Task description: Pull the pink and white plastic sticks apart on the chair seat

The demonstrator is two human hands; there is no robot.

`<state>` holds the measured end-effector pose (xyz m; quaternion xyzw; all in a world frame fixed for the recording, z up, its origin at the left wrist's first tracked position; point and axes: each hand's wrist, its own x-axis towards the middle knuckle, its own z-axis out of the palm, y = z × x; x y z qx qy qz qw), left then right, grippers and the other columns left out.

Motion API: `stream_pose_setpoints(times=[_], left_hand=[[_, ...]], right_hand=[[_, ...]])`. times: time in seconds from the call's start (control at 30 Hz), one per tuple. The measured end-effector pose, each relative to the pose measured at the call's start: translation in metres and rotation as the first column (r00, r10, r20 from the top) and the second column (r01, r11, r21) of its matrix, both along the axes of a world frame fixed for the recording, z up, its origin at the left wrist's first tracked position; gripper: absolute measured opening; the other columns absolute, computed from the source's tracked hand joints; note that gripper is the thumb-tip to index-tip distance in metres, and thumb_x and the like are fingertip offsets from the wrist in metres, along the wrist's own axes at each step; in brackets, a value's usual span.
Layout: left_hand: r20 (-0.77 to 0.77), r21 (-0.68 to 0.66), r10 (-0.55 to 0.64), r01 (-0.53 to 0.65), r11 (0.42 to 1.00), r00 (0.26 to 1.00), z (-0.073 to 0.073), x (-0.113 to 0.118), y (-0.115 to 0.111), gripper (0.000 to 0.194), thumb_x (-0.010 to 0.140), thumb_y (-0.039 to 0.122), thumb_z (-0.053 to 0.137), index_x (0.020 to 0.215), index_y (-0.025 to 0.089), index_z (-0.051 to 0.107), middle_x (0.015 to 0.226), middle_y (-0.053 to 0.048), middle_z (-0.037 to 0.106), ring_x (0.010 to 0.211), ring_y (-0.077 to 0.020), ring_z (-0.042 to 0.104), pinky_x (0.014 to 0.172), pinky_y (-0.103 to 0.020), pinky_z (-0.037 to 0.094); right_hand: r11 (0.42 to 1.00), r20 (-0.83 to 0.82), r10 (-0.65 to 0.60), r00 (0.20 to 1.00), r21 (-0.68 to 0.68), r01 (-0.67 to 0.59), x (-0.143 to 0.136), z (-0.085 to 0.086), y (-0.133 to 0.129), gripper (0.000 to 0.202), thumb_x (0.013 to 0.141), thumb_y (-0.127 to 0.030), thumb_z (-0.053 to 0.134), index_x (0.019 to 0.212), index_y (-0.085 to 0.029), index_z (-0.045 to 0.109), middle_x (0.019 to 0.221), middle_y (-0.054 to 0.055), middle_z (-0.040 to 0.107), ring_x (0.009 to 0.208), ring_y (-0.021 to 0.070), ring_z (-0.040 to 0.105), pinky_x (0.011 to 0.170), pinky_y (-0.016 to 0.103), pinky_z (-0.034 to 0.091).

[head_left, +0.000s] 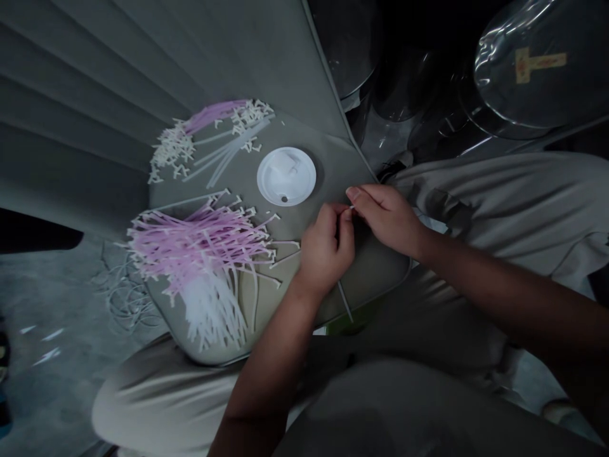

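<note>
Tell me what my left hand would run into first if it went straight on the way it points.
Most likely the fingertips of your right hand, just ahead of your left hand; whether they already touch is unclear from this view.

- Grey, smooth chair seat (333,171) with rounded corners
- Large criss-crossed heap of thin pink-purple strands (200,241) with whitish tips
- Thin white strands (209,304) fanned out, touching that heap
- Smaller purple bundle (212,116) with clustered whitish tips
- Loose translucent strips (233,149) beside it
- Round white plastic dish (304,187)
</note>
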<state>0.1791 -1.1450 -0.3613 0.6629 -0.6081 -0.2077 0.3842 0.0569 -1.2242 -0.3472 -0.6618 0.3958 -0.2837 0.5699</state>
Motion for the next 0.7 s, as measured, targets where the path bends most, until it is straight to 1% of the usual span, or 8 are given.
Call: stream_pose_setpoints(times=[0.27,0.47,0.7], left_hand=[[0.007,0.001,-0.007,0.007,1.0,1.0,-0.0004,0.0005,0.0002,0.023,0.102,0.037,0.04,0.099,0.02,0.056,0.083,0.0,0.062,0.075,-0.0124,0.058,0.066,-0.026,0.04],[0.028,0.003,0.0,0.0,1.0,1.0,-0.0014,0.0005,0.0002,0.023,0.102,0.037,0.04,0.098,0.02,0.056,0.082,-0.001,0.061,0.074,-0.013,0.057,0.066,-0.027,0.038],[0.035,0.024,0.001,-0.002,1.0,0.999,-0.0016,0.0006,0.0003,0.025,0.102,0.038,0.039,0.098,0.02,0.056,0.081,-0.001,0.061,0.074,-0.0135,0.057,0.066,-0.028,0.04]], right_hand=[[1.0,-0.028,0.004,1.0,-0.024,-0.005,-0.0012,0.0001,-0.0005,0.041,0.097,-0.039,0.044,0.061,-0.02,0.039,0.059,-0.005,0.036,0.058,0.0091,0.034,0.056,0.027,0.03],[0.997,-0.036,-0.008,0.999,-0.077,0.005,-0.0011,-0.0023,0.0005,0.039,0.097,-0.034,0.044,0.061,-0.02,0.039,0.059,-0.005,0.036,0.058,0.0085,0.035,0.055,0.027,0.029],[0.99,-0.056,-0.016,0.998,-0.14,0.008,-0.0007,-0.0028,0.0024,0.039,0.098,-0.035,0.043,0.062,-0.02,0.039,0.058,-0.005,0.035,0.057,0.0085,0.035,0.056,0.027,0.028]])
